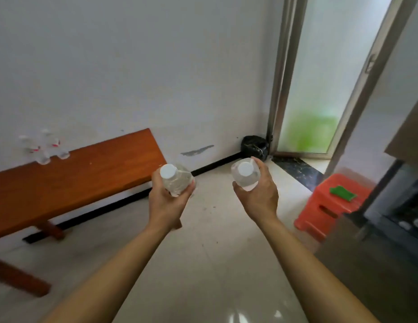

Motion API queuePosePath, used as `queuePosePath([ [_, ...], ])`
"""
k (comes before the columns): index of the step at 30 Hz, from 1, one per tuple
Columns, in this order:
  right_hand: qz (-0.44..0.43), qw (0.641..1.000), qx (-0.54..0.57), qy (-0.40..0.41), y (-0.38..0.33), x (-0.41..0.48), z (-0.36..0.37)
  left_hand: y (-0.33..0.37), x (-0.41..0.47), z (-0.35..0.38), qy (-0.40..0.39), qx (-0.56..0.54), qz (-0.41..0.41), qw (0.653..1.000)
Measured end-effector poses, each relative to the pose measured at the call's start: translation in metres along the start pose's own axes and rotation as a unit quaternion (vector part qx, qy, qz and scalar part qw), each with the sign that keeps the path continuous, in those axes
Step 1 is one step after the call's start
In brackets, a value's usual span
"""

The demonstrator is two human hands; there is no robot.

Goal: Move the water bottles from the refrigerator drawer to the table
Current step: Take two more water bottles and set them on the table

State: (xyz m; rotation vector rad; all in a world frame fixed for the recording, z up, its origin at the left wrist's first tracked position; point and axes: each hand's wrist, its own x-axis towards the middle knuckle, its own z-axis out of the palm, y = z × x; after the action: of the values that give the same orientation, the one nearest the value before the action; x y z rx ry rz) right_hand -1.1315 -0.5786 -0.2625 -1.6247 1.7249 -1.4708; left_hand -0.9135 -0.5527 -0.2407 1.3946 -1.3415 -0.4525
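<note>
My left hand [167, 201] grips a clear water bottle [175, 179] with a white cap, held upright over the floor just off the right end of the wooden table [75, 178]. My right hand [259, 194] grips a second clear water bottle [245, 174] with a white cap, at about the same height. Several clear bottles [43, 148] with red labels stand blurred at the table's back left, against the wall. At the right edge the open refrigerator drawer [411, 220] shows white caps inside.
An orange plastic stool [331, 206] with a green cloth [342, 192] stands right of my hands, beside the refrigerator. A black bag [254, 145] sits in the corner by a frosted glass door [320, 78]. Pale tiled floor lies below my arms.
</note>
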Motion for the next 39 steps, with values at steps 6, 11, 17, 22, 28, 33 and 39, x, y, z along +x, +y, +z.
queuePosePath([
  [6, -0.018, 0.993, 0.055, -0.106, -0.101, -0.039, 0.184, -0.090, 0.044, -0.172, 0.101, 0.050, -0.036, 0.993],
  [11, -0.041, 0.979, 0.068, -0.189, -0.163, -0.064, 0.303, -0.144, 0.077, -0.276, 0.161, 0.058, -0.077, 0.982],
  [17, -0.048, 0.962, 0.093, -0.251, -0.200, -0.050, 0.409, -0.199, 0.131, -0.337, 0.208, 0.064, -0.089, 0.972],
  [22, -0.048, 0.957, 0.102, -0.266, -0.207, -0.010, 0.499, -0.249, 0.196, -0.352, 0.231, 0.076, -0.105, 0.964],
  [28, -0.029, 0.954, 0.113, -0.276, -0.214, 0.067, 0.620, -0.305, 0.305, -0.364, 0.225, 0.103, -0.126, 0.961],
  [33, -0.029, 0.948, 0.119, -0.293, -0.233, 0.136, 0.700, -0.336, 0.389, -0.380, 0.235, 0.119, -0.142, 0.954],
  [39, -0.022, 0.942, 0.095, -0.322, -0.239, 0.170, 0.785, -0.393, 0.449, -0.398, 0.254, 0.133, -0.181, 0.941],
])
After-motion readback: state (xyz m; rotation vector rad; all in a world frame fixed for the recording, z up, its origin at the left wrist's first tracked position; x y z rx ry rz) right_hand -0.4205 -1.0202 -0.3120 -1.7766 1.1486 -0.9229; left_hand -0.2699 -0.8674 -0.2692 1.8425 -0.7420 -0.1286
